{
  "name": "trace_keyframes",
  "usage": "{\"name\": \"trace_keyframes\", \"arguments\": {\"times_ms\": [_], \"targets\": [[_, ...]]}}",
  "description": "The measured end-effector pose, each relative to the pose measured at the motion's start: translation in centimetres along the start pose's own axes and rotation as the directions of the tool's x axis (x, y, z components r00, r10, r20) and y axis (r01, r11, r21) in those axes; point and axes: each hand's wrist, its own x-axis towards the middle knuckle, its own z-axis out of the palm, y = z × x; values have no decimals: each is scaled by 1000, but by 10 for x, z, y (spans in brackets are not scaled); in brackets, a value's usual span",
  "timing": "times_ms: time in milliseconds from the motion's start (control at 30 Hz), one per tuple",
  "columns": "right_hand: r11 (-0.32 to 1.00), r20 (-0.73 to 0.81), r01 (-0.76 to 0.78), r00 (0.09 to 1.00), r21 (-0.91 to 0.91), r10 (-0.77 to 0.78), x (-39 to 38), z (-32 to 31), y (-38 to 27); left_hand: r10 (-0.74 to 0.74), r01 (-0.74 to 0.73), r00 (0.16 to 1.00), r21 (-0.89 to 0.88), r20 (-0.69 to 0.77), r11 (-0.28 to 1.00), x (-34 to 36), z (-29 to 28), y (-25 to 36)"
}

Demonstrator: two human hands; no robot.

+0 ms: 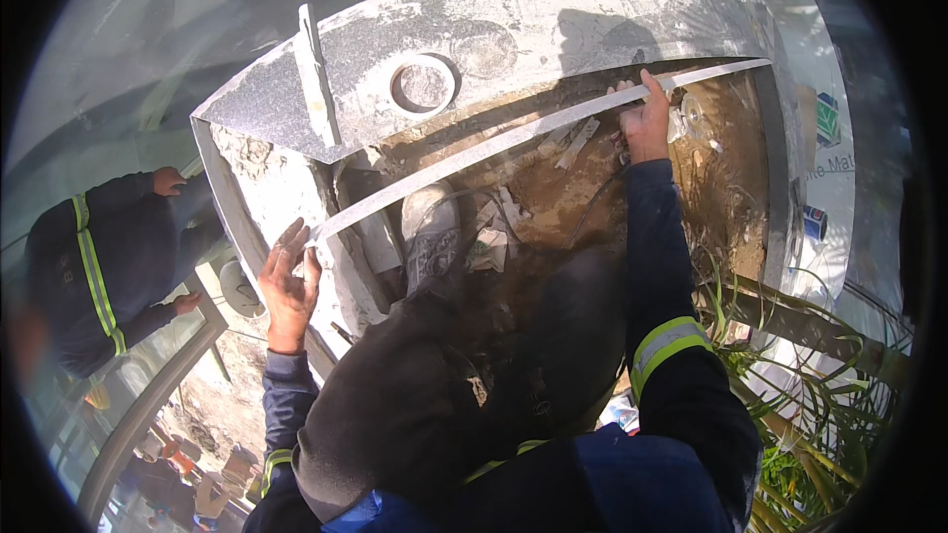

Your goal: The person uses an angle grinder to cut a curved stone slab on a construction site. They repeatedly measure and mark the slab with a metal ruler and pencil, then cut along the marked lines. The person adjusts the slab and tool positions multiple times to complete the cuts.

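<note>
Long pale flat metal strip [513,138] spans the dirt-filled grey concrete planter [553,15] diagonally. Right hand [647,123] has its grip closed on the strip's far part; left hand [289,286], fingers spread wide, steadies the near end, keeping it level.

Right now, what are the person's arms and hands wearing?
Both hands are bare: the left hand and the right hand have no gloves. Both arms wear dark navy long sleeves. The right sleeve has a yellow-green band with a silvery stripe. The left sleeve shows a similar band lower down.
</note>
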Motion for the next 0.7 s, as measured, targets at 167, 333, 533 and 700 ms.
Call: {"name": "trace_keyframes", "arguments": {"times_ms": [167, 333, 533, 700], "targets": [[1000, 1, 18, 1000, 17, -18, -33, 21, -33, 72, -69, 996, -56, 43, 996, 1, -34, -2], [995, 44, 97, 994, 34, -99, -44, 54, -61, 209, -207, 978, 71, -17, 976, 28, -64, 19], [978, 122, 191, 976, -84, -180, -23, 120, -62, 304, -289, 951, 182, -57, 940, 70, -68, -1], [973, 106, 230, 968, -5, -228, -6, 150, -52, 183, -202, 978, -240, -97, 950, 103, -58, -28]]}}
